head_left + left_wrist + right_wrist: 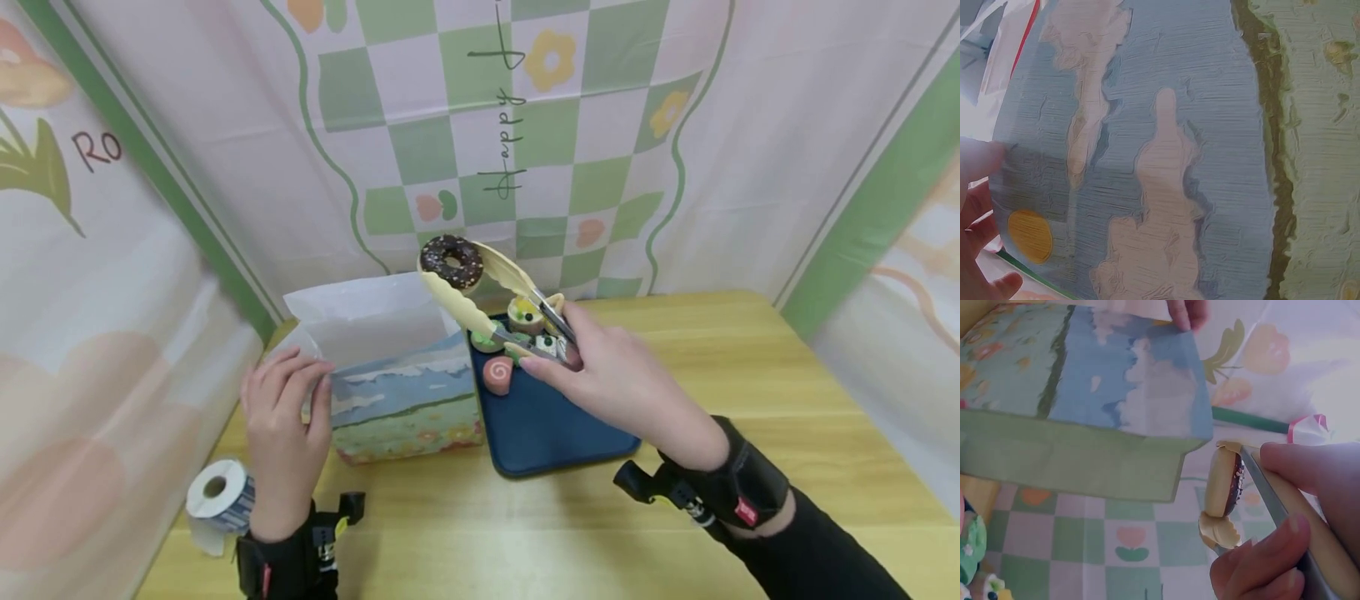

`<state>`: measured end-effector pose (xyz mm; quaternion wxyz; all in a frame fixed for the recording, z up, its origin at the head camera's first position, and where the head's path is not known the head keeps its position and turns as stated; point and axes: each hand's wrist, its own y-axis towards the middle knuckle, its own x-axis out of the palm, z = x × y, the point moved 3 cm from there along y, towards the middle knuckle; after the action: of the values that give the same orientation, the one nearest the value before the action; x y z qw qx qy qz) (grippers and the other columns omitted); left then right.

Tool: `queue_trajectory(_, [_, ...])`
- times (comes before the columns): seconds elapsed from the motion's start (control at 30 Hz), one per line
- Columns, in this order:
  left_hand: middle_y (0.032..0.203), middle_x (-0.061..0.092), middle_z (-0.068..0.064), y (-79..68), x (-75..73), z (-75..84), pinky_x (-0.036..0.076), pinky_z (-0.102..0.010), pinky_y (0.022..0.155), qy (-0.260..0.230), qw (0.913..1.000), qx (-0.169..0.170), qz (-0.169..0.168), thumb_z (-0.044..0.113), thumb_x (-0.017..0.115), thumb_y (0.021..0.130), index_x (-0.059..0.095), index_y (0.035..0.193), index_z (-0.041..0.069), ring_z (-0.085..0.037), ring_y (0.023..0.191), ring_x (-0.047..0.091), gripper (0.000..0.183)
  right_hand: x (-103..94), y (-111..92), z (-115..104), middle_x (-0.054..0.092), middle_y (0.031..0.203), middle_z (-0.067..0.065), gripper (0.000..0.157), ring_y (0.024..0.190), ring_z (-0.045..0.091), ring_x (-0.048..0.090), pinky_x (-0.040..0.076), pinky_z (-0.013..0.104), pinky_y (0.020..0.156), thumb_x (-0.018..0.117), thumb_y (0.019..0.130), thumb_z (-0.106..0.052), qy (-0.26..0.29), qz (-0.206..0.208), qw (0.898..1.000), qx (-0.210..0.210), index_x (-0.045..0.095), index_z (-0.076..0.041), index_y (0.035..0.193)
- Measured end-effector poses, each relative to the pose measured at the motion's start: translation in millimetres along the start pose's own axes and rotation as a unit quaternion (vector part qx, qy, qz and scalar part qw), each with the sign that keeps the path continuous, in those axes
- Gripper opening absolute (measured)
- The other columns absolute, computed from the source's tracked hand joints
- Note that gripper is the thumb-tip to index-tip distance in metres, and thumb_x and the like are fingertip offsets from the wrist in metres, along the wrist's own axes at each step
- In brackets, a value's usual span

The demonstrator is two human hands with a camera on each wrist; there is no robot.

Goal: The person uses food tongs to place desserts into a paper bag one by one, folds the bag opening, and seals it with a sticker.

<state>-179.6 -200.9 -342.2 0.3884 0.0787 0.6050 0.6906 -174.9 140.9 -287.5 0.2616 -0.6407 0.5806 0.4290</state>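
My right hand (630, 383) grips a pair of tongs (459, 307) with cream-coloured tips and metal arms. Between the tips a chocolate-glazed donut (434, 256) with sprinkles is held up, above and beside the top of a paper bag (408, 408). That bag stands upright with a painted sky-and-meadow print; white paper (367, 312) rises at its open top. At its upper left edge my left hand (288, 408) pinches the paper between thumb and fingers. In the right wrist view, the donut (1219, 481) appears edge-on, outside the bag (1141, 387).
Right of the bag lies a dark blue tray (555, 442). On its far part sit several small pastries, among them a pink swirl roll (497, 375) and a fruit-topped tart (523, 315). A roll of labels (221, 496) stands at the table's left. Printed cloth hangs behind.
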Motion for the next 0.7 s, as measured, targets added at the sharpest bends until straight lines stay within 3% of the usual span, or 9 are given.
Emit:
queue_trajectory(0.3, [0.108, 0.066, -0.019, 0.8, -0.5, -1.2, 0.039, -0.044, 0.098, -0.010, 0.9997, 0.020, -0.002, 0.006, 0.065, 0.090, 0.071, 0.095, -0.001, -0.039, 0.105, 0.057, 0.010, 5.1, 6, -23, 0.049, 0.067, -0.003, 0.064, 0.054, 0.013, 0.047, 0.038, 0.027, 0.052, 0.053, 0.084, -0.075, 0.003, -0.009, 0.999, -0.031, 0.046, -0.020, 0.116])
queue_trajectory(0.5, [0.101, 0.069, -0.017, 1.0, -0.2, -3.4, 0.040, -0.041, 0.103, -0.005, 0.9997, 0.024, -0.006, 0.008, 0.064, 0.091, 0.071, 0.095, -0.001, -0.037, 0.102, 0.059, 0.012, 10.9, 11, -32, 0.052, 0.070, -0.003, 0.063, 0.059, 0.012, 0.049, 0.039, 0.027, 0.054, 0.058, 0.083, -0.071, -0.007, -0.016, 0.998, -0.056, 0.047, -0.018, 0.114])
queue_trajectory(0.7, [0.099, 0.070, -0.017, 1.5, 1.2, -5.3, 0.040, -0.043, 0.103, -0.004, 0.9998, 0.020, -0.006, 0.006, 0.066, 0.089, 0.072, 0.095, 0.000, -0.037, 0.104, 0.059, 0.010, 13.1, 16, -40, 0.054, 0.069, -0.006, 0.066, 0.058, 0.009, 0.050, 0.041, 0.026, 0.057, 0.059, 0.086, -0.066, -0.006, -0.011, 0.996, -0.088, 0.047, -0.015, 0.128])
